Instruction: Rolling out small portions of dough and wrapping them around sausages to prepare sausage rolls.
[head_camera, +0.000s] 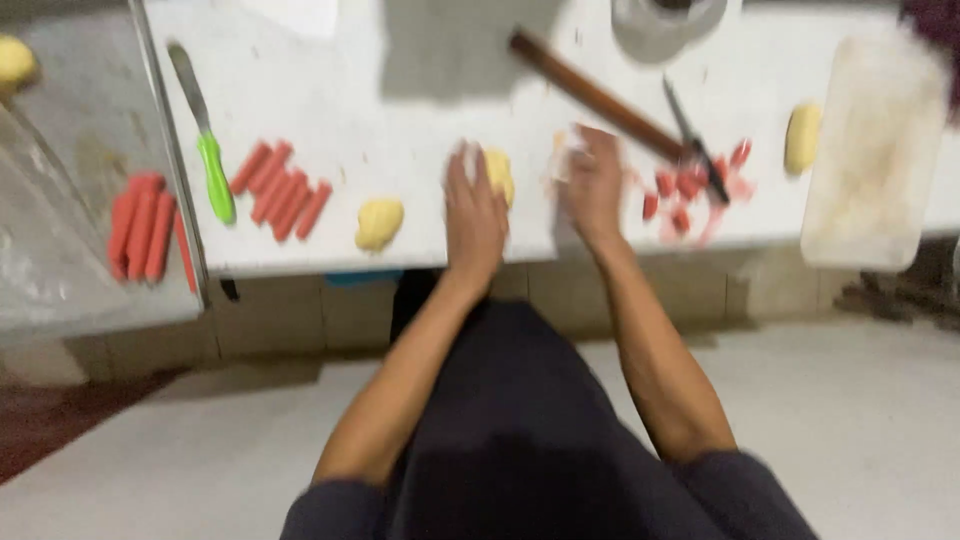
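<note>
At the near edge of the white worktop (400, 70), both hands work close together. Left hand (474, 215) lies palm-down, fingers stretched forward and loosely together, tips touching or just covering a yellow dough lump (499, 172) that sits right at its fingertips, slightly to the right of them. The lump looks roughly upright-oval, its long axis running away from the person, but motion blur makes the outline soft. Right hand (595, 185) is just beside it, fingers half-curled; something pale and smeared shows at its fingertips, possibly a bit of dough or wrapper, cannot tell whether it is gripped. The left hand is the nearer one to the lump; the right hand is apart from it by a small gap.

Around them: a second dough ball (379, 222) left of the left hand near the table edge, a third dough piece (802, 137) far right beside a pale cutting board (875, 150). A row of red sausages (280, 182) lies left of centre, with a green-handled knife (204, 130) further left. More sausages (142, 225) rest on the plastic-covered side surface (60, 270). Right of the right hand, chopped sausage pieces (690, 185) lie under a dark knife (693, 140), and a brown rolling pin (595, 95) runs diagonally behind the hands. A round container (665, 20) stands at the far edge.
</note>
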